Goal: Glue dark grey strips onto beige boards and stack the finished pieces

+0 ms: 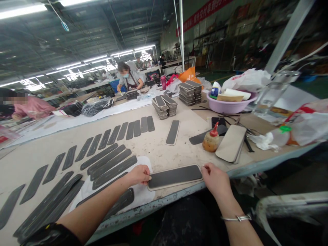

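Observation:
A flat oblong panel (175, 176), dark grey with a pale border, lies near the front edge of the worktable (179, 150). My left hand (139, 174) pinches its left end with curled fingers. My right hand (216, 179) grips its right end, fingers closed on the edge. Under my left forearm lies a white sheet (143, 193) carrying several dark strips (110, 164). A bracelet circles my right wrist.
Rows of dark strips (120, 131) cover the table's left and middle. A single panel (173, 132), a glue bottle (211, 139), stacked pale panels (231, 143), panel stacks (164, 106), a purple bowl (228, 106) and plastic bags (307, 126) stand beyond. People work at the far tables.

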Demonstrator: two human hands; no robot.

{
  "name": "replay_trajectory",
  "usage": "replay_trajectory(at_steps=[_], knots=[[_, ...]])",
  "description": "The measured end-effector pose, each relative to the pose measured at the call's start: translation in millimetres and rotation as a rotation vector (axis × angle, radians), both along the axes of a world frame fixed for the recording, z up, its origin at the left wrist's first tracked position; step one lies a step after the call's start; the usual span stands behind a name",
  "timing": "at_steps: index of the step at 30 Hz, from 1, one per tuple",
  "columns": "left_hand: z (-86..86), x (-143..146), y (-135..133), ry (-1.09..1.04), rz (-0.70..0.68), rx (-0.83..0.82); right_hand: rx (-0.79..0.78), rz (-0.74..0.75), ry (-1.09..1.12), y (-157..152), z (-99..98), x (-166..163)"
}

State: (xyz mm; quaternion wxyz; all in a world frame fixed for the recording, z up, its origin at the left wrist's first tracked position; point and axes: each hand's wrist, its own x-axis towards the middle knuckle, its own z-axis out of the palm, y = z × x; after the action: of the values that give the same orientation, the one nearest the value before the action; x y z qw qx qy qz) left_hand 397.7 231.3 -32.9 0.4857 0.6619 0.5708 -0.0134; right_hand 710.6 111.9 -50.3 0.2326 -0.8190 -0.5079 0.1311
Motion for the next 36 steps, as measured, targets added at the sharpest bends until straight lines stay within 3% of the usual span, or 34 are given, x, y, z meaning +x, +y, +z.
replay_trajectory(at_steps=[2, 5, 8, 10, 14, 22, 28, 32, 36], knots=[[-0.8, 0, 0, 0.004, -0.002, 0.0, 0.13, 0.075, 0.011, -4, 8.7, -10], [-1.7, 0, 0, 0.009, -0.006, 0.002, 0.252, 0.484, 0.079, -8, 22.8, -37], [-1.6, 1, 0, 0.018, -0.014, -0.003, 0.159, 0.864, 0.1, -10, 29.8, -66], [-1.2, 2, 0, 0.027, -0.018, -0.007, 0.089, 0.942, 0.098, -9, 27.8, -77], [-1.3, 2, 1, 0.037, -0.013, -0.007, 0.001, 0.86, 0.04, -7, 13.1, -74], [-2.6, 1, 1, 0.044, -0.009, 0.015, -0.139, 0.538, -0.196, 1, -10.3, -27], [-1.7, 1, -4, 0.11, -0.006, 0.084, -0.109, 0.47, -0.29, 2, -25.9, -23], [13.8, -6, -7, 0.197, -0.027, 0.222, -0.106, 0.467, -0.314, 3, -31.0, -24], [34.0, -7, -25, 0.25, -0.1, 0.495, -0.093, 0.465, -0.311, 3, -30.6, -24]])
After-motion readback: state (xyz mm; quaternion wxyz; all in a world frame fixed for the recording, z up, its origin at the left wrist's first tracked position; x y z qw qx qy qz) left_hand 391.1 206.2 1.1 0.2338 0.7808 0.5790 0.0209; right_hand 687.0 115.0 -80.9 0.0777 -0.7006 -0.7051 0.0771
